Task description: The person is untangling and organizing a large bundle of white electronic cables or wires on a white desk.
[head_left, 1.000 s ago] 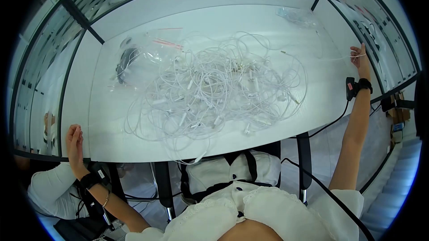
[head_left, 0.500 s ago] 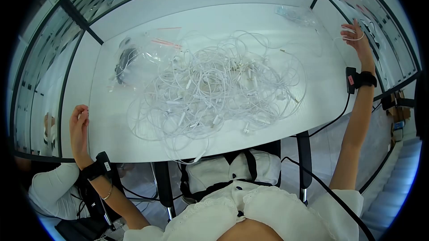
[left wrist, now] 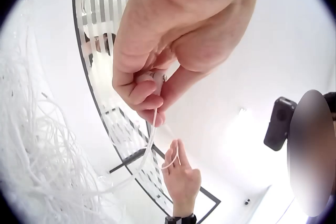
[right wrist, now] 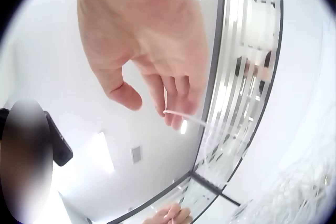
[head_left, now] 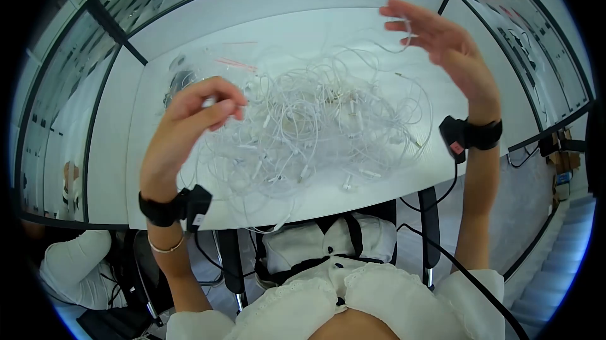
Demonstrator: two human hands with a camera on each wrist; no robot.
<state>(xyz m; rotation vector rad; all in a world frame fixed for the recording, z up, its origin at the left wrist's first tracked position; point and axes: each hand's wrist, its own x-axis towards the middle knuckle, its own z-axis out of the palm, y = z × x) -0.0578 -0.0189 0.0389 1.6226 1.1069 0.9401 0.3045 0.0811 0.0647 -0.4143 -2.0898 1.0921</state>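
My left hand (head_left: pixel 183 125) is raised above the left part of a tangled heap of white cables (head_left: pixel 303 119). In the left wrist view, its curled fingers (left wrist: pixel 144 98) and thumb pinch a small white cable end (left wrist: pixel 158 78), from which a thin white cable (left wrist: pixel 153 129) hangs. My right hand (head_left: pixel 448 46) is up over the back right of the table, fingers extended and slightly bent. A white cable (right wrist: pixel 184 115) runs across its fingers in the right wrist view; the thumb stands apart from it.
Clear plastic bags with red seals (head_left: pixel 237 64) and a dark item (head_left: pixel 182 81) lie at the back left of the white table (head_left: pixel 151 195). Low white panels border its back and sides. Another person's white sleeve (head_left: pixel 76 255) shows at the lower left.
Both hands have come inward from the table's sides, the left rightward and up, the right leftward. The cable still lies across the right fingers.
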